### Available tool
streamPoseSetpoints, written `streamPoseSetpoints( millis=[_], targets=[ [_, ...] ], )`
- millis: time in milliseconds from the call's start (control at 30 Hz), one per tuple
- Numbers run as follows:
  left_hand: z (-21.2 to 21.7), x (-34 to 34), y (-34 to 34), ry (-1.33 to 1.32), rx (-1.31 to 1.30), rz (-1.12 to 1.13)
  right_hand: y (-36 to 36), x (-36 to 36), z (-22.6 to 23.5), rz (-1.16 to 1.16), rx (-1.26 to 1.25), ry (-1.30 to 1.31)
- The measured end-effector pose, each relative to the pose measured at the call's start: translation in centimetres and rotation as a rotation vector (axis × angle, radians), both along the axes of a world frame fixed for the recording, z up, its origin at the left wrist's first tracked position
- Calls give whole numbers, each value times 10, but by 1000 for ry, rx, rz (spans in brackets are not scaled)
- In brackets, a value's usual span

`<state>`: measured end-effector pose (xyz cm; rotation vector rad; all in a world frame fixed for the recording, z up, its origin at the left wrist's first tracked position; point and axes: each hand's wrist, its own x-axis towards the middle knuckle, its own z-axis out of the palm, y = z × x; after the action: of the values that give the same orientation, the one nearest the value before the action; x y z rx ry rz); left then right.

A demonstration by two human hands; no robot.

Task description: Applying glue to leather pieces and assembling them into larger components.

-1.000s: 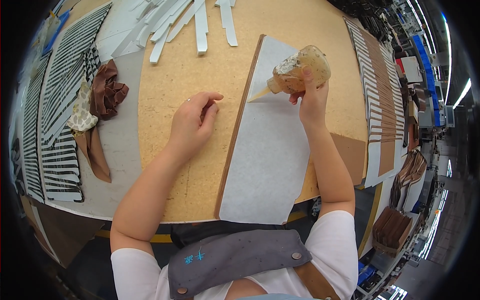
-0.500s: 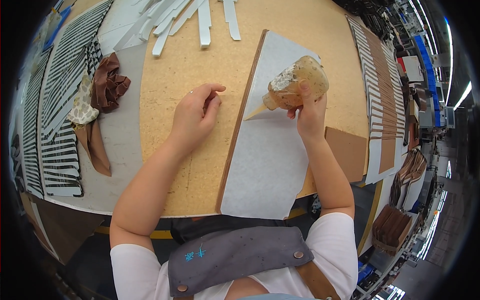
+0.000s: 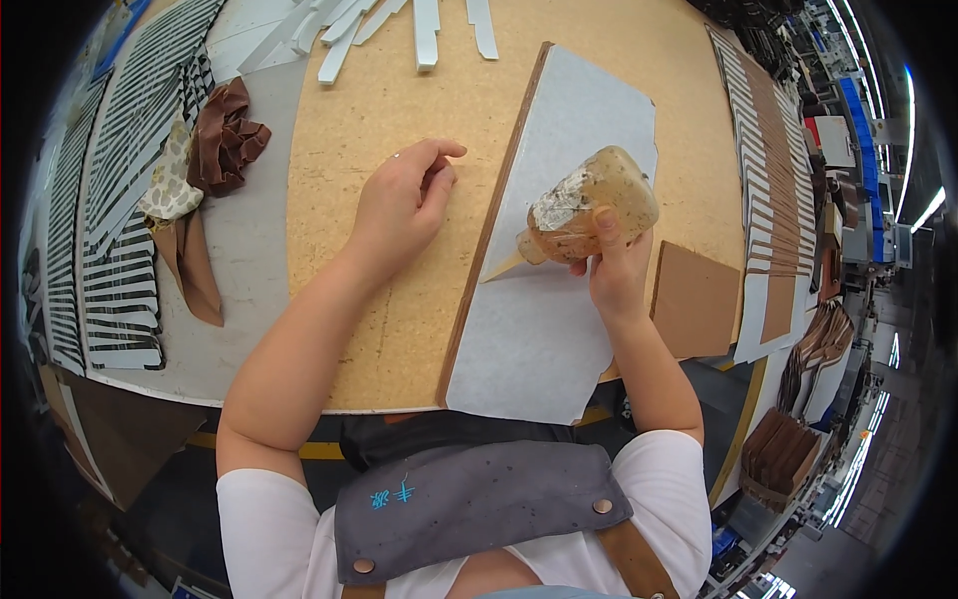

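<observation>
So your right hand is wrapped round that cloudy squeeze bottle, which is tipped over so the nozzle aims down at the left side of the white sheet, right by the brown edge, and whether the tip is actually touching I can't tell. Your left hand isn't holding anything, fingers loosely curled, off on the other side of that edge over the tan board, and the two hands are well apart. The sheet lies at a slant in front of you, near end at the table's edge by your apron. As for how far along you are, I'd say partway: the tip sits along that left side, a bit closer to your end than the far one, but I honestly can't make out a bead or wet line on the sheet, so no idea how much of it is covered or still bare. Nothing's been laid on top of the sheet yet; the white strips are up at the far side and the brown panel is over to your right
</observation>
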<state>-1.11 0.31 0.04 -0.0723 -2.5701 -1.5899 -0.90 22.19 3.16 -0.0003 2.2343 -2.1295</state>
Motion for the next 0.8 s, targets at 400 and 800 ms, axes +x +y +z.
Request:
streamPoseSetpoints(
  millis=[400, 800],
  targets=[
    [-1, 0, -1, -18, -21, -18, 7, 49, -9, 95, -84, -61],
    [-2, -1, 0, -6, -48, -14, 12, 93, -16, 123, -50, 72]
  ],
)
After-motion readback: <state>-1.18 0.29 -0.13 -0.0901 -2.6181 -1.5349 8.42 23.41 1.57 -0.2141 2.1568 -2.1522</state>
